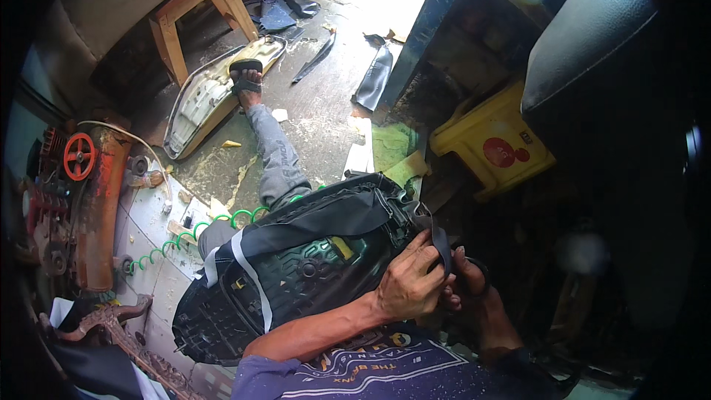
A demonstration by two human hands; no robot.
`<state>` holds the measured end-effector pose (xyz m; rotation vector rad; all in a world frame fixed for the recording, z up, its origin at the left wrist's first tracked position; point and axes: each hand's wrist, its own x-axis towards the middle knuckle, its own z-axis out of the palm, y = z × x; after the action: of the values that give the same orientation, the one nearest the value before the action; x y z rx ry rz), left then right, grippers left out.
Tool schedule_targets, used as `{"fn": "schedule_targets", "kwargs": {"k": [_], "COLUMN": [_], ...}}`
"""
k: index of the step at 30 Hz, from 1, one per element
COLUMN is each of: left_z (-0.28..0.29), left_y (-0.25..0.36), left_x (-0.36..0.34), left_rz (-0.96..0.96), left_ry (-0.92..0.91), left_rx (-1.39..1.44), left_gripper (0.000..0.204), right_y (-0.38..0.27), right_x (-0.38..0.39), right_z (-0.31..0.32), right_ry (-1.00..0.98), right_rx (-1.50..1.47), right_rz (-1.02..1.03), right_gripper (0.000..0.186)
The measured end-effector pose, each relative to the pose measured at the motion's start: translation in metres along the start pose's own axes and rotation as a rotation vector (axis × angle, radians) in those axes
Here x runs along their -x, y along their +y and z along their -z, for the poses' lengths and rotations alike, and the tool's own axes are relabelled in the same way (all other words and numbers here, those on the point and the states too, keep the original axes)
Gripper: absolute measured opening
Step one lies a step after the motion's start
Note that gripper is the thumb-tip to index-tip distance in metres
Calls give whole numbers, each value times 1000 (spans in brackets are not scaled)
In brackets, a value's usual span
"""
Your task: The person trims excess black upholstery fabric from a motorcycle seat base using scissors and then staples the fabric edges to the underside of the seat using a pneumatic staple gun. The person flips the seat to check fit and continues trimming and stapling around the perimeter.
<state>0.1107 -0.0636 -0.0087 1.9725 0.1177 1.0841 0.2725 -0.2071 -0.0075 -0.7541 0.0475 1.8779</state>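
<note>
Across my lap lies an upturned motorcycle seat (pixel 311 270), its black ribbed plastic underside facing up. Loose black cover material (pixel 315 226) with white edging folds over its far side. At the seat's right end, my left hand (pixel 415 278) is closed, pinching a dark strip of the cover (pixel 442 244) between thumb and fingers. Close beside it, my right hand (pixel 468 281) is curled in shadow near the same strip. A dark loop (pixel 483 275) shows at the right hand; what exactly it is stays unclear.
A green coiled hose (pixel 174 243) runs from an orange compressor (pixel 96 215) at left. My sandalled foot (pixel 248 81) rests on another seat base (pixel 207 107). A wooden stool (pixel 196 0), a yellow plastic stool (pixel 496 144), black scraps (pixel 374 78) and a carved wooden piece (pixel 111 318) lie around.
</note>
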Motion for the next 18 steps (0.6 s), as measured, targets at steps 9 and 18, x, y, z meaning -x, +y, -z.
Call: {"fn": "schedule_targets", "kwargs": {"k": [9,18], "left_z": [-2,-3], "left_y": [1,3], "left_x": [-5,-8], "left_rz": [-51,-15], "left_ry": [29,50], "left_rx": [86,62], "left_gripper": [22,21], "right_y": [-25,-68], "right_x": [-11,-30], "right_z": [2,-14], "right_ry": [-63,36], "right_rx": [242,736], "right_rz": [-9,96], "right_gripper": [57,55]}}
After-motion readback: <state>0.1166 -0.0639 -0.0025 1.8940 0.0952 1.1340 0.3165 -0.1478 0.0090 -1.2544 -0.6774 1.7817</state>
